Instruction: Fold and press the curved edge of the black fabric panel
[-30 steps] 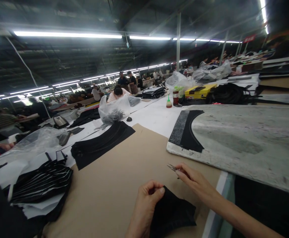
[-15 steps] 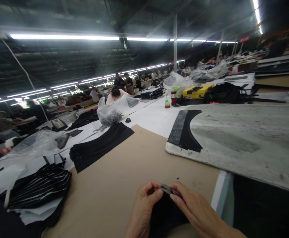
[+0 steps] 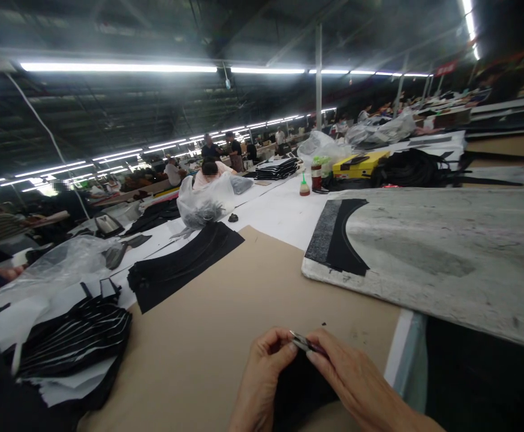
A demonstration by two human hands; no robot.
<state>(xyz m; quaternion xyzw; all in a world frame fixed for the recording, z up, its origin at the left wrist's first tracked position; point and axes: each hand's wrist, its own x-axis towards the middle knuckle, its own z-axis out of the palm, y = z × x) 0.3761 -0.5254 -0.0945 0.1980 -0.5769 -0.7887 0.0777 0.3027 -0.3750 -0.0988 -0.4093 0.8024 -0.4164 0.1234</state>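
Note:
Low in the view, my right hand (image 3: 349,369) is closed around a small pair of thread snips (image 3: 301,341), whose metal blades point left. My left hand (image 3: 264,372) pinches the upper edge of a black fabric piece (image 3: 300,384) right beside the blade tips. The black piece hangs down between my two hands, over the brown board. Whether the blades touch the fabric is too small to tell.
Brown board (image 3: 208,312) covers the table before me. Stacked black pieces (image 3: 190,258) lie beyond my left hand, a striped black bundle (image 3: 73,342) at left. On the right, a grey slab (image 3: 433,240) carries a curved black piece (image 3: 334,237). A glue bottle (image 3: 304,187) stands farther back.
The snips' blades have tilted slightly and appear a little further apart. Both hands stay in nearly the same place, with the same grip.

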